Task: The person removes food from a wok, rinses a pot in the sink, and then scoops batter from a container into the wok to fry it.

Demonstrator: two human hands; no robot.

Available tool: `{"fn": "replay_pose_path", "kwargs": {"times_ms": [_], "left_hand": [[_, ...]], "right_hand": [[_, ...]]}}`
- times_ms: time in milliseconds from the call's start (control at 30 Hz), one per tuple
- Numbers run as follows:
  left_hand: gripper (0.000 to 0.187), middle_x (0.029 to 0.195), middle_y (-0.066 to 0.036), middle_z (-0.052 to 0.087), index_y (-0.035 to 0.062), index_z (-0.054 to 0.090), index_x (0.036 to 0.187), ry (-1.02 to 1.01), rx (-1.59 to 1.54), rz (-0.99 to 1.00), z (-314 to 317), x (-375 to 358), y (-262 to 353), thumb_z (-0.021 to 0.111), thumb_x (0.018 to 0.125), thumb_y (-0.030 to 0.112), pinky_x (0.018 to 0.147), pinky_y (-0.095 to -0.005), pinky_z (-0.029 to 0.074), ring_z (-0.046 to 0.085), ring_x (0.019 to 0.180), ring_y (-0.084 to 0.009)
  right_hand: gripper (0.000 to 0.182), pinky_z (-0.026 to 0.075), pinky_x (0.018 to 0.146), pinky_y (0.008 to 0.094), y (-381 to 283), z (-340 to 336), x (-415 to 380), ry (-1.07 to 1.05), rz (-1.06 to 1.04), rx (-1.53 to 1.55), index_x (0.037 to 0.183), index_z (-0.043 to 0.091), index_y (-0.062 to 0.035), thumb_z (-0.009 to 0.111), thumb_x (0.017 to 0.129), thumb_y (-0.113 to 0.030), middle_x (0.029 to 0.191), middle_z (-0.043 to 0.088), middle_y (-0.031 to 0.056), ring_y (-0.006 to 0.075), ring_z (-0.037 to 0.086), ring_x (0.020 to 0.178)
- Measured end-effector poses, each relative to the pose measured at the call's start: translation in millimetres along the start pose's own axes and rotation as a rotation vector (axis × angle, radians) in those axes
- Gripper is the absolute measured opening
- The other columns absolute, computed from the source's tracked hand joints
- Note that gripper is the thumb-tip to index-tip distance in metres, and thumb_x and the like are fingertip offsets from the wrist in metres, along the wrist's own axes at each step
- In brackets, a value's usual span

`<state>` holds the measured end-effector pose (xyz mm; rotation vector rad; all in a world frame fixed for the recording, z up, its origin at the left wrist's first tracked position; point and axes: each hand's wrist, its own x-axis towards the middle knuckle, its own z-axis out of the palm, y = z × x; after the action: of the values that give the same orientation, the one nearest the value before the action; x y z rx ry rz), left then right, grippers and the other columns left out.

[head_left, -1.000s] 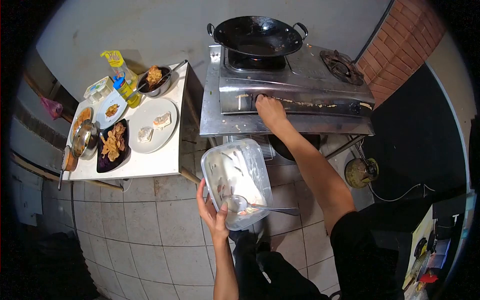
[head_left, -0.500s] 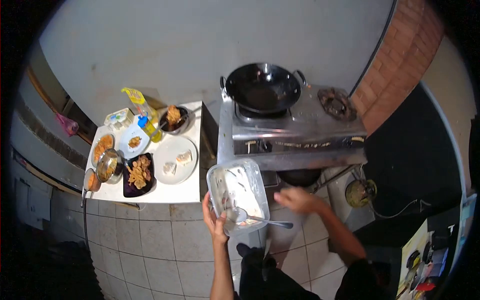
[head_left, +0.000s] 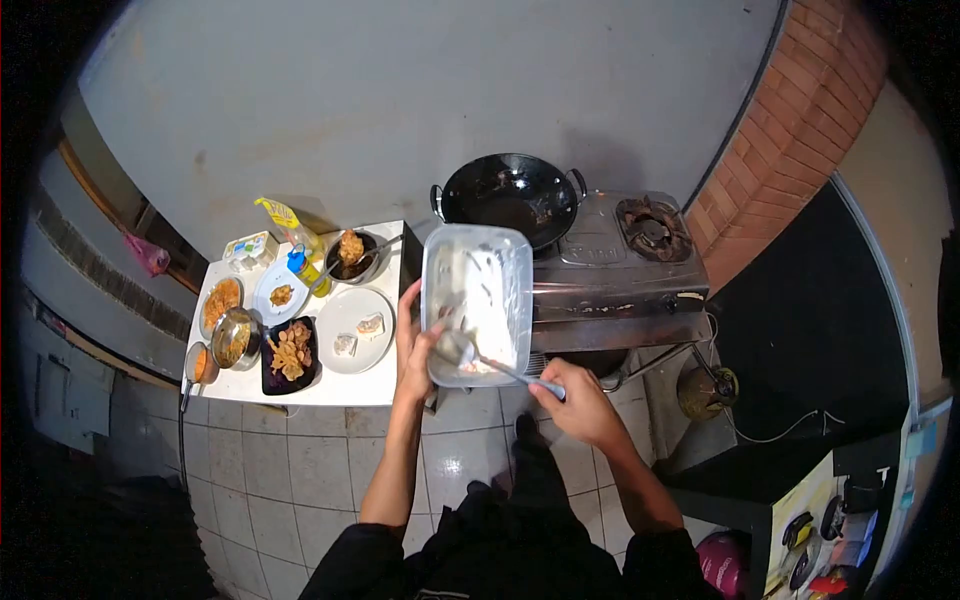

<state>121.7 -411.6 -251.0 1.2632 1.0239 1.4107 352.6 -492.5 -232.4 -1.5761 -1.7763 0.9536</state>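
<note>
A clear plastic container [head_left: 478,305] with white residue inside is held up in front of the stove. My left hand [head_left: 415,358] grips its left side, fingers behind and thumb over the rim. A metal spoon [head_left: 500,368] lies across the lower part of the container, its bowl inside. Closed around the spoon's handle is my right hand [head_left: 580,402], just right of the container's lower corner. Behind the container, a black wok [head_left: 510,195] sits on the stove [head_left: 620,285].
To the left, a white table [head_left: 350,388] holds a white plate [head_left: 378,345] with two pieces, a dark tray of fried food [head_left: 290,357], bowls and bottles. An uncovered burner [head_left: 653,228] is right of the wok. A gas cylinder [head_left: 705,392] stands at the lower right.
My right hand has moved to the spoon handle and closed on it. The container, in my left hand, has moved up in view and overlaps the wok's lower edge.
</note>
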Motion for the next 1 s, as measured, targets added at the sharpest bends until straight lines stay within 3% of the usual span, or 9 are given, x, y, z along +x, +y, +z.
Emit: {"fn": "replay_pose_path", "kwargs": {"times_ms": [100,133,233,333,433,533,733,867,1000], "left_hand": [[0.078,0.134,-0.023,0.044,0.0024,0.028,0.144,-0.024,-0.006,0.007,8.5,23.3,4.8,0.056,0.077,0.03,0.104,-0.0411,0.037,0.049,0.121,-0.0326],[0.078,0.136,-0.022,0.042,0.0022,0.028,0.144,-0.02,-0.027,0.016,9.6,35.2,-4.9,0.056,0.077,0.03,0.104,-0.0408,0.037,0.048,0.123,-0.0323],[0.08,0.142,-0.02,0.035,0.0022,0.028,0.144,-0.018,-0.12,-0.021,21.7,59.8,-14.0,0.057,0.074,0.029,0.107,-0.0408,0.033,0.042,0.128,-0.0318],[0.084,0.143,-0.02,0.034,0.0023,0.027,0.144,0.022,-0.035,-0.004,23.9,80.7,-24.3,0.057,0.07,0.028,0.108,-0.0412,0.031,0.041,0.129,-0.032],[0.086,0.144,-0.02,0.033,0.0024,0.026,0.145,0.033,-0.172,-0.052,33.2,97.8,-24.4,0.056,0.068,0.029,0.108,-0.0405,0.031,0.041,0.129,-0.0316],[0.089,0.144,-0.02,0.033,0.0022,0.025,0.145,0.038,-0.068,-0.009,28.5,109.4,-36.4,0.055,0.065,0.027,0.107,-0.0405,0.033,0.044,0.127,-0.0312],[0.093,0.145,-0.019,0.031,0.0022,0.023,0.147,0.084,-0.145,-0.08,28.0,130.4,-35.3,0.054,0.062,0.025,0.11,-0.0396,0.028,0.038,0.132,-0.0321],[0.096,0.146,-0.018,0.031,0.0023,0.023,0.147,0.027,-0.058,-0.024,17.0,147.3,-45.0,0.054,0.059,0.027,0.112,-0.0392,0.024,0.032,0.136,-0.0312],[0.098,0.146,-0.018,0.032,0.0013,0.025,0.146,0.032,-0.082,-0.083,26.6,153.5,-34.2,0.055,0.057,0.031,0.112,-0.0395,0.024,0.033,0.136,-0.0304]], "right_hand": [[0.016,0.044,0.058,0.0361,-5.0,-14.4,26.9,0.133,-0.085,0.066,0.086,0.057,0.002,0.065,0.087,-0.011,0.069,0.06,0.0175,0.0278,0.06,0.06],[0.012,0.045,0.059,0.0375,-12.7,-25.6,35.9,0.125,-0.073,0.042,0.088,0.056,0.0015,0.063,0.089,-0.009,0.071,0.06,0.0186,0.0319,0.06,0.061],[0.009,0.044,0.062,0.0464,-14.4,-50.2,68.4,0.159,-0.303,-0.018,0.089,0.053,0.0014,0.055,0.092,-0.007,0.077,0.059,0.0246,0.0444,0.06,0.074],[0.006,0.045,0.064,0.0445,-11.8,-77.3,95.4,0.21,-0.497,-0.096,0.092,0.055,0.0022,0.058,0.087,0.001,0.078,0.059,0.022,0.0398,0.059,0.073],[0.019,0.045,0.065,0.041,-0.5,-105.2,130.6,0.263,-0.709,-0.203,0.096,0.058,0.0044,0.063,0.078,0.009,0.078,0.058,0.0174,0.0333,0.057,0.072],[0.03,0.043,0.061,0.0386,5.3,-117.3,162.1,0.234,-0.844,-0.229,0.1,0.06,0.0073,0.064,0.071,0.015,0.074,0.055,0.0149,0.0302,0.053,0.066],[0.032,0.043,0.061,0.0363,23.4,-116.9,195.2,0.041,-0.829,-0.102,0.102,0.065,0.0079,0.063,0.07,0.016,0.072,0.054,0.0145,0.0275,0.052,0.064],[0.03,0.043,0.061,0.0344,21.7,-112.3,203.3,0.063,-0.741,-0.015,0.101,0.066,0.0089,0.062,0.072,0.017,0.072,0.056,0.015,0.0256,0.052,0.064],[0.032,0.045,0.066,0.0348,23.6,-94.1,215.2,-0.08,-0.803,-0.017,0.106,0.066,0.0072,0.066,0.075,0.011,0.075,0.055,0.0123,0.0237,0.054,0.071]]}}
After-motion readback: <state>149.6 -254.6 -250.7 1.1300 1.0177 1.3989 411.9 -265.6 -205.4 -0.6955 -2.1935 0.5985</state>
